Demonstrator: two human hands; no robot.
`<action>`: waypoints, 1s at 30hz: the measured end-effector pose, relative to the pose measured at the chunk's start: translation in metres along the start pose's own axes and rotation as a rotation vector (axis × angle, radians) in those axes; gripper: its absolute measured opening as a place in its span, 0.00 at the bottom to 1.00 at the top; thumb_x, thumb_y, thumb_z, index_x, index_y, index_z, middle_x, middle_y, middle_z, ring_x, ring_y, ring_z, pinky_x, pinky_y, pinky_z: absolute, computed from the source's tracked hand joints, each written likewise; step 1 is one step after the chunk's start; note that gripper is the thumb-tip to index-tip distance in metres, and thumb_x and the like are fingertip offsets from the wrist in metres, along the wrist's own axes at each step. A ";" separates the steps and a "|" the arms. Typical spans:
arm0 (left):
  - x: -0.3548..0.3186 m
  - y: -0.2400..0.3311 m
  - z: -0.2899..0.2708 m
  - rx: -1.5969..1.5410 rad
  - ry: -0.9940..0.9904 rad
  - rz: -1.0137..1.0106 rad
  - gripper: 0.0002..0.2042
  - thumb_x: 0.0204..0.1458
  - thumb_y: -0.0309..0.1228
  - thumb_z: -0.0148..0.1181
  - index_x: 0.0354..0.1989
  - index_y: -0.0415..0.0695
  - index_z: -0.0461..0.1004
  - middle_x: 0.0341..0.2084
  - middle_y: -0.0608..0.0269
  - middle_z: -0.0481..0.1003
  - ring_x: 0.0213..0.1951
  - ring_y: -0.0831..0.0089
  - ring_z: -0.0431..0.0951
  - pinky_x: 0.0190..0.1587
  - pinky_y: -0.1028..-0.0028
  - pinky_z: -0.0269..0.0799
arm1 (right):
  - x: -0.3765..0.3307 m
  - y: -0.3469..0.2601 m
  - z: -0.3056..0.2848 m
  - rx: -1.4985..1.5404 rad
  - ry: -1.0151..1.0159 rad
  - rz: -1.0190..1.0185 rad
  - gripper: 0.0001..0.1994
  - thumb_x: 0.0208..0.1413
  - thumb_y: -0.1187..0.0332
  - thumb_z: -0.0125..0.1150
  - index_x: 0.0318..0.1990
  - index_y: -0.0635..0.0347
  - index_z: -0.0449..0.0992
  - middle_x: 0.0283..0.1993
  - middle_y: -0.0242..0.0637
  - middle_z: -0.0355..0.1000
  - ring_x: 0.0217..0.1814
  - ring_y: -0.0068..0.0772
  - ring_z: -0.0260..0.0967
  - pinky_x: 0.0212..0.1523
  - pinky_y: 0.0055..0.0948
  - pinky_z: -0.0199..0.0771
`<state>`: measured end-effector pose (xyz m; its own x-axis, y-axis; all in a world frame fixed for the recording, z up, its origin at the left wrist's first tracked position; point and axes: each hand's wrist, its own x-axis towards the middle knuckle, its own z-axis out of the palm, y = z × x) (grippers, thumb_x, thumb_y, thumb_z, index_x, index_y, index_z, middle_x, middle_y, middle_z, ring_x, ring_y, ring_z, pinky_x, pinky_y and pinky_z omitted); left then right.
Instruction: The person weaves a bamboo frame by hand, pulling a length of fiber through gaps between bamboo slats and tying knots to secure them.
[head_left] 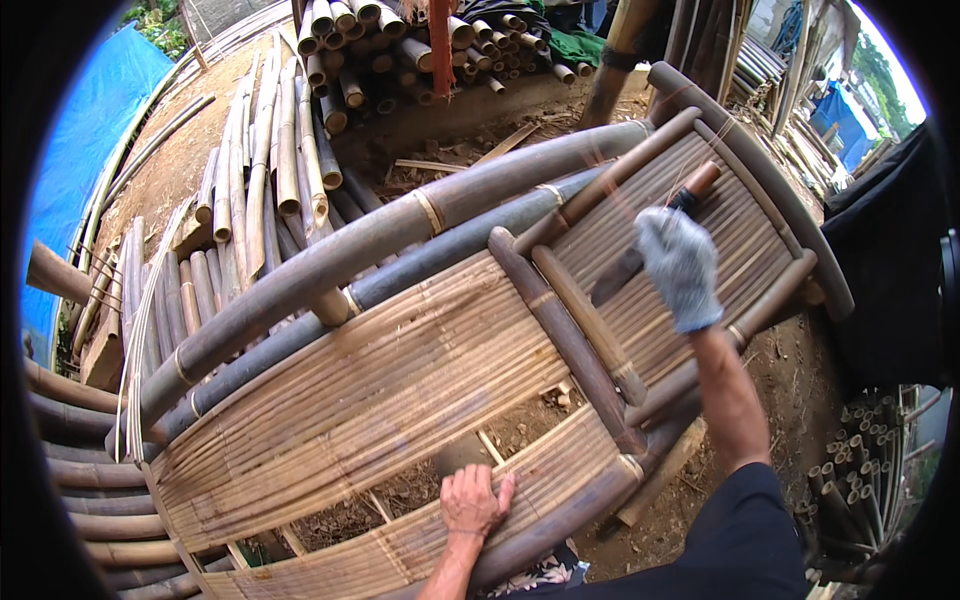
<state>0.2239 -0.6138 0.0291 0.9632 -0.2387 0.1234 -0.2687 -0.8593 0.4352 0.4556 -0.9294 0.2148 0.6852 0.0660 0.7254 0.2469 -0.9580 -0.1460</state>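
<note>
A bamboo bench [400, 345] spreads across the middle, its slatted seat framed by thick brown poles. My bare left hand [475, 500] lies on the near slats, fingers bent over their edge beside a long gap. At the upper right, my right hand [680, 265], in a grey knitted glove, is closed over a large knife [618, 277], a little blurred. The knife's reddish-brown, black-banded handle shows beyond the fist, and its dark blade slants down to the left over the bench's slatted end panel [755, 235]. The middle of the knife is hidden by the glove.
Cut bamboo poles [280, 150] lie on the ground at the far left, with a stack [400, 45] behind the bench. Thick poles [110, 500] line the left edge. A bundle of bamboo tubes [860, 460] stands at the right, below a black cloth [890, 260].
</note>
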 end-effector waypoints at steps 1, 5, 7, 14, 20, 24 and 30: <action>-0.001 -0.001 -0.001 -0.014 0.052 0.001 0.18 0.54 0.49 0.61 0.29 0.45 0.73 0.27 0.58 0.72 0.30 0.60 0.73 0.36 0.62 0.66 | -0.026 -0.031 -0.010 0.136 0.010 -0.009 0.05 0.59 0.64 0.62 0.34 0.51 0.80 0.32 0.41 0.78 0.32 0.44 0.77 0.34 0.40 0.77; 0.001 -0.006 0.003 -0.295 0.288 -0.030 0.17 0.58 0.43 0.59 0.47 0.43 0.77 0.40 0.53 0.78 0.42 0.55 0.79 0.44 0.62 0.74 | -0.131 -0.120 -0.043 0.344 -0.157 0.159 0.03 0.58 0.66 0.64 0.35 0.52 0.80 0.30 0.39 0.76 0.32 0.44 0.75 0.38 0.40 0.74; 0.005 0.003 -0.005 -0.691 0.101 -0.195 0.21 0.64 0.44 0.54 0.54 0.39 0.75 0.42 0.51 0.79 0.45 0.57 0.80 0.48 0.64 0.76 | -0.180 -0.142 -0.051 0.478 -0.210 0.274 0.04 0.58 0.67 0.65 0.38 0.55 0.80 0.34 0.41 0.79 0.35 0.46 0.77 0.39 0.40 0.75; 0.071 0.047 -0.051 -1.490 -0.077 -0.601 0.14 0.65 0.39 0.57 0.48 0.40 0.76 0.39 0.59 0.81 0.39 0.70 0.83 0.42 0.70 0.80 | -0.256 -0.188 -0.080 0.517 -0.359 0.329 0.07 0.57 0.63 0.64 0.39 0.54 0.81 0.35 0.41 0.79 0.36 0.50 0.77 0.38 0.44 0.75; 0.081 0.029 -0.083 -1.354 0.178 -0.573 0.11 0.63 0.37 0.60 0.44 0.42 0.76 0.36 0.62 0.80 0.37 0.73 0.81 0.41 0.72 0.81 | -0.270 -0.169 -0.097 0.148 -0.580 0.328 0.24 0.56 0.58 0.64 0.57 0.62 0.72 0.41 0.48 0.77 0.37 0.50 0.77 0.40 0.45 0.76; 0.024 0.047 -0.101 -1.871 0.222 -0.452 0.09 0.66 0.35 0.54 0.43 0.41 0.74 0.35 0.62 0.77 0.39 0.70 0.79 0.46 0.67 0.80 | -0.245 -0.198 -0.147 0.367 -0.557 0.532 0.41 0.56 0.54 0.66 0.70 0.70 0.56 0.53 0.55 0.70 0.45 0.49 0.75 0.49 0.43 0.75; -0.106 0.069 -0.112 -1.923 -0.047 -0.608 0.07 0.67 0.32 0.51 0.45 0.41 0.72 0.23 0.68 0.69 0.22 0.77 0.72 0.44 0.61 0.82 | -0.276 -0.238 -0.143 2.191 -0.545 1.560 0.17 0.70 0.58 0.47 0.50 0.61 0.75 0.45 0.41 0.75 0.51 0.36 0.72 0.62 0.40 0.69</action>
<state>0.1035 -0.5968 0.1462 0.9026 -0.1969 -0.3829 0.4066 0.6824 0.6075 0.1098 -0.7591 0.1451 0.8374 0.3659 -0.4061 -0.5052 0.8019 -0.3191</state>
